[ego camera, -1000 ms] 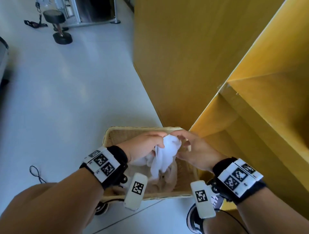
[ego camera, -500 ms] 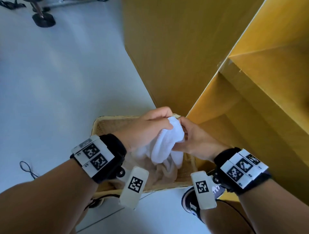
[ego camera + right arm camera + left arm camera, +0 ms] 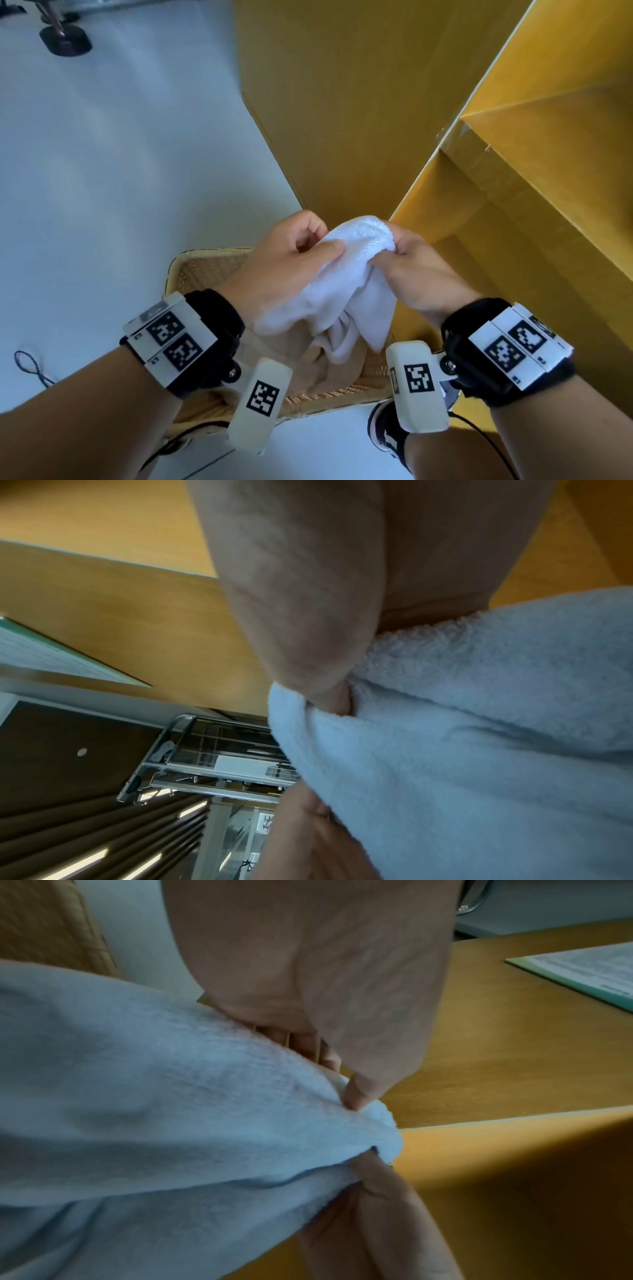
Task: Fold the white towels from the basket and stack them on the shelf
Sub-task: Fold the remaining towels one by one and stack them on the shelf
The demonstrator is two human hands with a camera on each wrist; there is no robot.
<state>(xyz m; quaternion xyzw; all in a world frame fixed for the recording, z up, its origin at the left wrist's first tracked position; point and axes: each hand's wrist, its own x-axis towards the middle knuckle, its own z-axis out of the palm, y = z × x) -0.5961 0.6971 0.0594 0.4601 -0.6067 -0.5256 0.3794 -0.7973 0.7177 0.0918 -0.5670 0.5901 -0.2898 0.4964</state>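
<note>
- Terry-cloth white towel (image 3: 346,284), bunched, hangs between both hands above the basket (image 3: 191,270), centre frame.
- Left hand (image 3: 284,260) and right hand (image 3: 414,270) each pinch its upper folds, thumbs pressing in.
- Judged light, limp and non-slip; take hold at the corners of one edge to spread it.

- A pale grey-white floor (image 3: 113,164) fills the left of the head view, smooth, with soft daylight reflections.
- A black round base (image 3: 65,42) with a metal post stands on it at the top left.
- A thin black cord (image 3: 29,365) loops on the floor at the left edge.
- Yellow-brown wooden furniture panels (image 3: 342,102) rise on the right.
- The right wrist view shows a metal rack (image 3: 212,758) and dark slatted blinds (image 3: 103,840) with light between the slats.
</note>
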